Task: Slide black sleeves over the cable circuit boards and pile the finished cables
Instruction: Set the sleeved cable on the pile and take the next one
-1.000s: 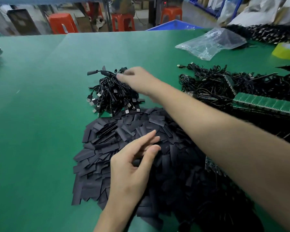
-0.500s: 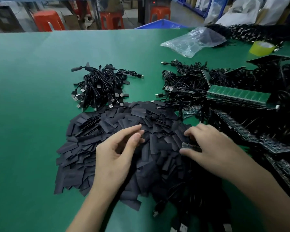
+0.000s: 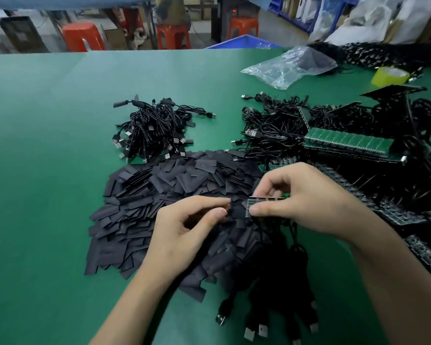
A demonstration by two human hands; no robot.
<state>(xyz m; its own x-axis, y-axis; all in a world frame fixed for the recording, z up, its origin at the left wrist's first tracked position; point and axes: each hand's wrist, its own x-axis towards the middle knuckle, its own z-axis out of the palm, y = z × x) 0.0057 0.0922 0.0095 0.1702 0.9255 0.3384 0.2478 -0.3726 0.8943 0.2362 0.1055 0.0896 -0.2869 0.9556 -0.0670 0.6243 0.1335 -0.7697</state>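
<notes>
A broad heap of flat black sleeves (image 3: 159, 202) covers the green table (image 3: 47, 170) in front of me. Above it my right hand (image 3: 306, 202) pinches a small green circuit board (image 3: 264, 202) whose black cable hangs down toward me. My left hand (image 3: 184, 232) pinches one black sleeve (image 3: 237, 211) with its end at the left end of that board. Behind the heap lies the pile of finished cables (image 3: 154, 130). A tangle of unsleeved cables (image 3: 274, 128) with boards lies to the right.
Green board strips (image 3: 348, 143) and dark panels crowd the right side. A clear plastic bag (image 3: 289, 66) and a yellow tape roll (image 3: 390, 75) sit at the back right. USB plugs (image 3: 256, 329) lie near the front edge. Orange stools stand beyond the table.
My right hand left the finished pile, came back over the sleeves and lifted a circuit board. My left hand picked a sleeve from the heap and brought it to the board.
</notes>
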